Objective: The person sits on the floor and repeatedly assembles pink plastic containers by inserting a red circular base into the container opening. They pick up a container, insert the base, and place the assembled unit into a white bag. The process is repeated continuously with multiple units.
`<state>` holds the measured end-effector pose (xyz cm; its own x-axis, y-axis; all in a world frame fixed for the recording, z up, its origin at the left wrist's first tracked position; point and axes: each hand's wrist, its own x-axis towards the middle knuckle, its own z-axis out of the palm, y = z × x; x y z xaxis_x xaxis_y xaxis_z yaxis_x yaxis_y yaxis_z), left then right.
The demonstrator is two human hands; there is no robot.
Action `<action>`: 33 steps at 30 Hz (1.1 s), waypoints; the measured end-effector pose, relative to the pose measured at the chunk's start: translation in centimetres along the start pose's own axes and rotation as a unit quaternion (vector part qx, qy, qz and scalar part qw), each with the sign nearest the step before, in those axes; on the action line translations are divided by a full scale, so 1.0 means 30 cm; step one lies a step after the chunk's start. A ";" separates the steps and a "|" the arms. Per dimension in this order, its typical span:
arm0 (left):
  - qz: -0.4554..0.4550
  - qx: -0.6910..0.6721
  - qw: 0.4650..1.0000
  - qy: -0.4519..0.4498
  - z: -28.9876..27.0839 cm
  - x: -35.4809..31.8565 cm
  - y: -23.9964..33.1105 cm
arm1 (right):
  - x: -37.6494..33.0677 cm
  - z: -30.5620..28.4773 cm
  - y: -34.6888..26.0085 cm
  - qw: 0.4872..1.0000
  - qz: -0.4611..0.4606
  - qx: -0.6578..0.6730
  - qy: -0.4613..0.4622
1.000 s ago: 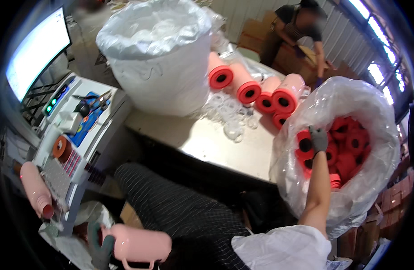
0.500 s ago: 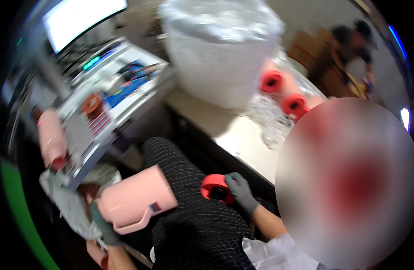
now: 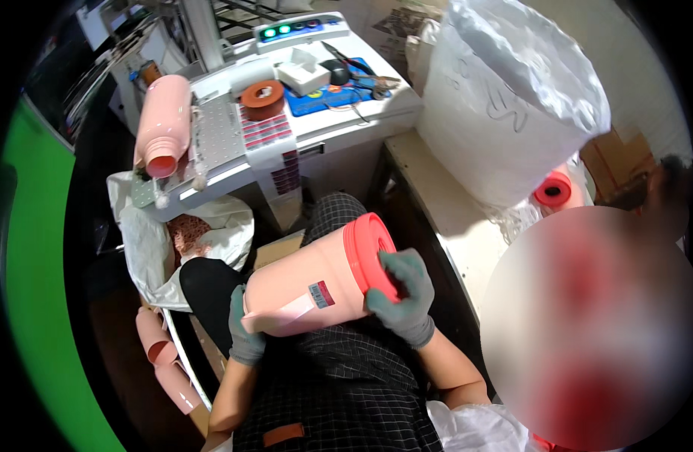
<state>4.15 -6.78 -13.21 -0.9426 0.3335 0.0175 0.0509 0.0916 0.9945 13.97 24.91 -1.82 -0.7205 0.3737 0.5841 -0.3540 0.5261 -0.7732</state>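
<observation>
1. The red lid [image 3: 360,255], apart from the pink handled tumbler [image 3: 297,280] half a second ago, now sits on its mouth — the parts look joined; tightness, I cannot tell.
2. The gloved right hand [image 3: 405,297] clamps the lid, thumb and fingers spread.
3. The gloved left hand [image 3: 245,328] grips the tumbler's base.
4. The tumbler is tilted above the lap [image 3: 327,377] — lid rightward.

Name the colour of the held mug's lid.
The lid is coral red, best in the head view.
</observation>
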 end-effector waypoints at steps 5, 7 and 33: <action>-0.093 -0.153 0.984 -0.008 0.029 -0.003 0.054 | -0.002 0.005 0.003 0.993 -0.105 0.001 -0.048; -0.185 -0.312 0.930 0.052 0.054 -0.001 0.086 | -0.029 0.007 0.007 0.995 -0.089 -0.014 -0.051; 0.143 0.151 0.964 0.168 0.071 0.064 0.358 | -0.103 0.046 -0.030 0.974 0.191 0.082 0.096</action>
<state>3.60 -3.17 -2.71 -0.9268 0.0674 0.3695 0.3704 0.3273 0.8693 15.69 22.23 -3.27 -0.6995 0.6615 0.2702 -0.1844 0.1983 -0.9626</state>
